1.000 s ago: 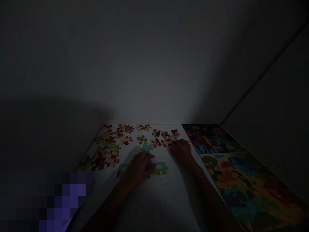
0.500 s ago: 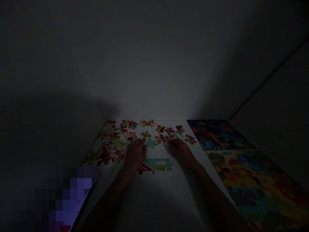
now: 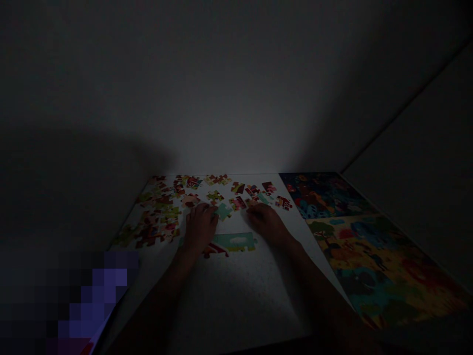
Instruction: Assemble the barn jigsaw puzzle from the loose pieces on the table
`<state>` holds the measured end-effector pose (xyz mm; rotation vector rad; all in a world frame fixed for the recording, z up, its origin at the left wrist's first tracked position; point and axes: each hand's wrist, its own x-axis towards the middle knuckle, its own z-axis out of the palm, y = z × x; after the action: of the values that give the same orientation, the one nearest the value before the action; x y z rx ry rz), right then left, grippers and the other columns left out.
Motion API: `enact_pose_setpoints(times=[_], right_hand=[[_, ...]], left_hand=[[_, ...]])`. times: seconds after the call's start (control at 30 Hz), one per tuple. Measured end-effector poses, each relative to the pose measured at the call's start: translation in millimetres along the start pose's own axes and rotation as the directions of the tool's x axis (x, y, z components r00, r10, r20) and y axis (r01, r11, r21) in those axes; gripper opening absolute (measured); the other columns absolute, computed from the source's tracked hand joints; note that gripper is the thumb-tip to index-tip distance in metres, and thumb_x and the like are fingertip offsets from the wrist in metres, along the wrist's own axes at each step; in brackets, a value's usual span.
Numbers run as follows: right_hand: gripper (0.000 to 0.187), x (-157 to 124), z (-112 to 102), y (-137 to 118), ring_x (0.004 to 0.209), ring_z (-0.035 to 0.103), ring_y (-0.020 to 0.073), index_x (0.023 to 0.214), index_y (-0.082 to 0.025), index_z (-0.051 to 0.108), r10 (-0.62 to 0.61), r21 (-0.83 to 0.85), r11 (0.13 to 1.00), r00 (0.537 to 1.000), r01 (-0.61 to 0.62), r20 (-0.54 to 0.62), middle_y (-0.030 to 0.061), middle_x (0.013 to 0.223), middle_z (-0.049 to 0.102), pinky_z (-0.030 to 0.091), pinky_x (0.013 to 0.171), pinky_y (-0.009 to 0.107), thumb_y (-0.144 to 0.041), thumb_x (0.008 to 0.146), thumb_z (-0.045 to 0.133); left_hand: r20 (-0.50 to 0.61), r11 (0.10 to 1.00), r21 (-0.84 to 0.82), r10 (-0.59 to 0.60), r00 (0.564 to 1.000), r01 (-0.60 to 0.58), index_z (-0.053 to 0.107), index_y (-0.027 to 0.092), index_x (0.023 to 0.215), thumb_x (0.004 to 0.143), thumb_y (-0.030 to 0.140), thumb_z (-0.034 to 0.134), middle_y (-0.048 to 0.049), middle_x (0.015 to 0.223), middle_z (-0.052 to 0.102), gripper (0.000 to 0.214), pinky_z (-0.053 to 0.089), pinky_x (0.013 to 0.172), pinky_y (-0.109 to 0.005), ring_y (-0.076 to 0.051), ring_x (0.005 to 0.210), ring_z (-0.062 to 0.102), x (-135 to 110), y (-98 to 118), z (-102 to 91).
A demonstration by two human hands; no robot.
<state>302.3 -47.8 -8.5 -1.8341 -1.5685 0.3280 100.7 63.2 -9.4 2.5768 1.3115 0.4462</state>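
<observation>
The scene is very dark. My left hand [image 3: 200,228] lies palm down on the white table [image 3: 236,286], its fingers stretched toward a loose teal puzzle piece [image 3: 223,211]. My right hand [image 3: 264,222] rests flat beside it, fingertips among loose pieces near a pink piece [image 3: 237,202]. Between the hands lies a short joined strip of teal and green pieces [image 3: 233,241] with a red piece [image 3: 213,250] at its left end. Neither hand is lifting anything that I can see.
Several loose colourful puzzle pieces [image 3: 162,217] are scattered across the far left of the table. A large colourful picture sheet [image 3: 369,256] lies along the right side. A wall stands right behind the table. A blurred purple patch [image 3: 103,291] sits at the lower left.
My left hand has slid off the joined strip and up toward the teal piece, uncovering the strip and the red piece. My right hand has drawn back slightly toward me.
</observation>
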Motion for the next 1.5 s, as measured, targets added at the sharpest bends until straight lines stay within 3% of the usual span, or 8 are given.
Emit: enact_pose_setpoints(times=[0.13, 0.3, 0.73, 0.9, 1.03, 1.17, 1.5], right_hand=[[0.02, -0.5, 1.1, 2.2, 0.098, 0.063, 0.0242, 0.094, -0.02, 0.068, -0.015, -0.016, 1.0, 1.0, 0.015, 0.011, 0.0095, 0.106, 0.07, 0.044, 0.09, 0.037, -0.03, 0.089, 0.052], [0.02, 0.0, 1.9, -0.4, 0.09, 0.063, 0.0224, 0.093, -0.02, 0.069, -0.009, -0.049, 0.999, 0.999, 0.011, 0.039, 0.0076, 0.096, 0.07, 0.045, 0.085, 0.036, -0.028, 0.088, 0.051], [0.019, -1.5, 5.7, -6.2, 0.104, 0.061, 0.0253, 0.094, -0.022, 0.07, -0.014, -0.025, 1.0, 0.999, 0.015, 0.035, 0.0088, 0.103, 0.071, 0.043, 0.094, 0.039, -0.028, 0.088, 0.053], [0.019, -2.2, 5.7, -8.3, 0.098, 0.061, 0.0234, 0.093, -0.021, 0.069, -0.031, -0.018, 0.999, 0.999, 0.032, 0.042, 0.0072, 0.099, 0.07, 0.044, 0.092, 0.038, -0.028, 0.089, 0.052], [0.021, -2.2, 6.4, -6.0, 0.097, 0.062, 0.0231, 0.094, -0.02, 0.069, -0.028, -0.025, 0.999, 0.999, 0.03, 0.046, 0.0078, 0.098, 0.07, 0.044, 0.09, 0.037, -0.029, 0.09, 0.051], [0.02, -1.6, 7.8, -1.5, 0.102, 0.061, 0.0244, 0.094, -0.019, 0.07, -0.016, -0.032, 0.999, 1.0, 0.017, 0.02, 0.0094, 0.102, 0.069, 0.043, 0.092, 0.037, -0.028, 0.089, 0.053], [0.019, -1.3, 5.3, -3.0, 0.093, 0.062, 0.0224, 0.094, -0.019, 0.069, -0.017, -0.009, 1.0, 1.0, 0.017, 0.011, 0.0085, 0.099, 0.069, 0.045, 0.088, 0.036, -0.026, 0.087, 0.053]], left_hand=[[0.017, 1.0, 0.015, -0.008, 1.0, 0.008, 0.065, 0.023, 0.118, 0.092, 0.028, 0.05, -0.0107, 0.124, 0.059, 0.03, 0.042, 0.099, -0.047, -0.03, 0.118, 0.05, -1.7, 1.8, -1.2], [-0.003, 1.0, 0.024, -0.015, 1.0, 0.015, 0.066, 0.023, 0.115, 0.092, 0.032, 0.052, -0.0093, 0.123, 0.06, 0.028, 0.04, 0.101, -0.045, -0.029, 0.117, 0.051, -2.7, 3.5, -2.3], [0.061, 0.989, -0.103, -0.103, 0.993, 0.109, 0.07, 0.025, 0.103, 0.087, 0.021, 0.055, -0.0074, 0.12, 0.062, 0.022, 0.043, 0.099, -0.046, -0.028, 0.117, 0.053, 8.5, -0.4, -1.7], [0.042, 0.991, -0.105, -0.08, 0.996, 0.084, 0.067, 0.024, 0.106, 0.089, 0.019, 0.049, -0.0076, 0.121, 0.061, 0.025, 0.041, 0.101, -0.045, -0.027, 0.117, 0.054, 6.1, 0.0, 1.6], [0.062, 0.998, -0.068, -0.002, 0.998, 0.006, 0.057, 0.023, 0.127, 0.091, 0.037, 0.054, -0.0103, 0.131, 0.056, 0.039, 0.037, 0.103, -0.045, -0.029, 0.123, 0.049, 0.8, -1.9, -0.5], [0.1, 0.996, -0.054, 0.079, 0.992, -0.074, 0.057, 0.024, 0.127, 0.085, 0.042, 0.062, -0.0105, 0.134, 0.052, 0.046, 0.034, 0.106, -0.045, -0.03, 0.126, 0.045, -3.6, -4.1, -3.0], [0.127, 0.99, -0.139, 0.007, 0.992, 0.01, 0.056, 0.022, 0.12, 0.079, 0.031, 0.068, -0.0089, 0.127, 0.056, 0.043, 0.035, 0.104, -0.045, -0.029, 0.122, 0.049, 2.5, -0.1, -2.3]])
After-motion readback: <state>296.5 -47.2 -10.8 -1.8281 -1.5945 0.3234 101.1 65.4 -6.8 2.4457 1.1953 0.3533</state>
